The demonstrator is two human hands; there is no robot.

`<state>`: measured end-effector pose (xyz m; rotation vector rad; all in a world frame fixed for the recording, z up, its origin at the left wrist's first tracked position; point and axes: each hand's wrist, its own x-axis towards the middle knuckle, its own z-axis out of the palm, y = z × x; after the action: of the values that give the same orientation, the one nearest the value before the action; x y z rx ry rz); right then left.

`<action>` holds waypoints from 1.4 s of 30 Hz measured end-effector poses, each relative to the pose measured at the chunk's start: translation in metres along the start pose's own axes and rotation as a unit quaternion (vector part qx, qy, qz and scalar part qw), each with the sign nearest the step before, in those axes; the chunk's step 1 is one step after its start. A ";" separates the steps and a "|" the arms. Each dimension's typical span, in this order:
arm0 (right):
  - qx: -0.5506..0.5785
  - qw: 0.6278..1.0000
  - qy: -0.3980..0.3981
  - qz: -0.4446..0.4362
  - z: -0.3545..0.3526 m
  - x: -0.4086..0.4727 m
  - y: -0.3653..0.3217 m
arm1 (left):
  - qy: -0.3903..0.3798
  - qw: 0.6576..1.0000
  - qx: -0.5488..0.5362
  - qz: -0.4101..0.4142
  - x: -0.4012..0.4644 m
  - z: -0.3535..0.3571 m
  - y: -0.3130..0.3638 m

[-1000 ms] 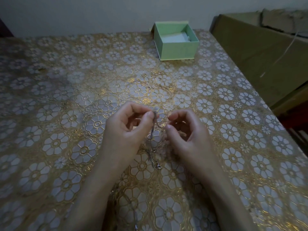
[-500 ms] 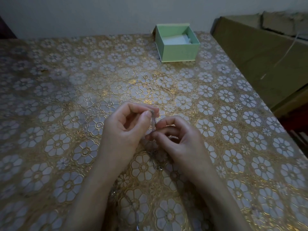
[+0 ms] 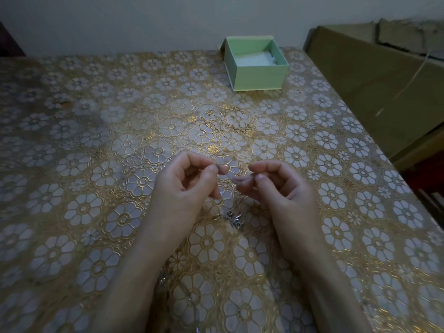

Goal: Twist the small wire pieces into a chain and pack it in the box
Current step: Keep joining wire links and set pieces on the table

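Observation:
My left hand pinches the top of a thin silver wire chain between thumb and forefinger; the chain hangs down to the table between my hands and is blurred. My right hand is beside it, thumb and fingertips pinched together near the chain's upper part; whether they hold a wire piece is too blurred to tell. More silver chain lies near the table's front edge between my forearms. The open pale green box with a white lining stands at the far edge of the table, well beyond both hands.
The table is covered with a gold and white flowered cloth. A large brown cardboard box stands off the right side of the table, with a thin cord over it. A plain wall runs behind.
My right hand has drawn away to the right from the left hand, opening a small gap between them. The view has tilted so the box sits lower in frame.

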<state>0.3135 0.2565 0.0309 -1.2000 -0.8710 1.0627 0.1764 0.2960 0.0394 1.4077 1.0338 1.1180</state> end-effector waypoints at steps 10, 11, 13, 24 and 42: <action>0.034 0.998 -0.014 0.041 0.000 -0.001 -0.001 | 0.012 1.000 -0.009 -0.004 0.001 -0.002 -0.001; 0.002 1.000 -0.012 0.025 -0.001 -0.001 0.000 | 0.010 1.000 -0.007 -0.002 0.001 -0.002 -0.001; -0.105 0.994 -0.011 -0.030 -0.003 0.000 0.003 | 0.006 1.000 0.008 0.004 0.001 -0.003 -0.002; -0.285 0.951 -0.059 -0.108 -0.003 -0.001 0.005 | -0.025 0.996 0.082 0.001 -0.001 0.000 -0.004; -0.250 0.960 -0.075 -0.099 -0.006 -0.001 0.006 | -0.072 0.984 0.159 0.020 -0.002 0.000 -0.009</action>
<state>0.3176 0.2538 0.0237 -1.4194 -1.4076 0.7975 0.1757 0.2951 0.0305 1.7421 1.1180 0.8912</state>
